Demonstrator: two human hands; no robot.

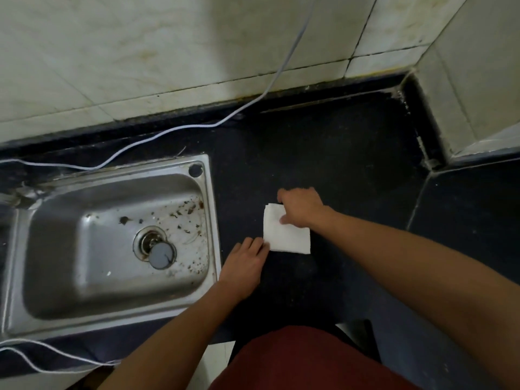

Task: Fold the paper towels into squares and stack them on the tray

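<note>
while the tiled wall (168,52) filled the far side, the dark counter (351,153) below it carried everything. a steel sink (209,209) sat sunk into its left part, and a thin white cable (157,136) trailed along the counter behind it. right of the sink, clear of its rim, a white towel (287,237) lay flat on the counter, folded to a rough square with layered edges showing at its far left corner. no tray was in view. the right hand (302,206) lay over the towel's far right corner with the thumb on top; whether its fingers pinched the edge or only pressed could not be told. the left hand (244,263) touched the near left corner with fingers fairly straight, holding nothing. the towel looked very light, soft and limp, likely to tear or spring open; it would probably be best taken by pinching all layers at a folded edge. no brand, label or writing could be read anywhere.
</note>
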